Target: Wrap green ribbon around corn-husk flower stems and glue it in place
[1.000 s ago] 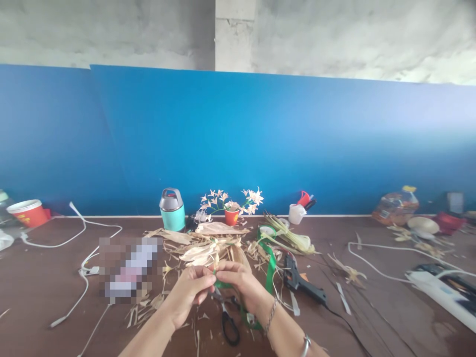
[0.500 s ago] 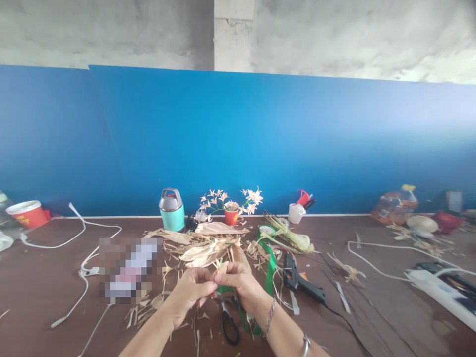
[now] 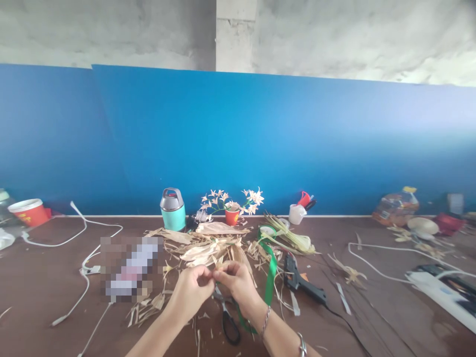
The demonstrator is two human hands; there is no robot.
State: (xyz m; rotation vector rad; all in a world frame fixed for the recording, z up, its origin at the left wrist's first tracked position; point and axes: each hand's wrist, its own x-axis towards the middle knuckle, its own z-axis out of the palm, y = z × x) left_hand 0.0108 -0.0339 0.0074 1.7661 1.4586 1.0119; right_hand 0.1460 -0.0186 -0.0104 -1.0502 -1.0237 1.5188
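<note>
A small pale flower made of dried husk (image 3: 219,262) stands up between my fingertips, its pointed petals upward. My left hand (image 3: 194,288) pinches it low on the left, thumb against fingers. From the right, my right hand (image 3: 238,285) closes thumb and forefinger on its base. My fingers hide the lower end of the flower. Beneath my hands lies a pair of scissors (image 3: 229,325) with black handles, its blades partly covered. Green ribbon (image 3: 271,277) runs from a roll down beside my right hand. A heap of dried corn husks (image 3: 208,249) spreads just beyond.
A black glue gun (image 3: 303,285) lies to the right, its cord trailing forward. Behind the husks stand a teal flask (image 3: 173,216) and a red cup (image 3: 232,216) with finished husk flowers. White cables (image 3: 86,277) and a power strip (image 3: 442,302) lie at the sides.
My hands have turned slightly and drawn closer together around the flower, which now shows its petals more spread. My left fingers have curled in; the right wrist has shifted a little left.
</note>
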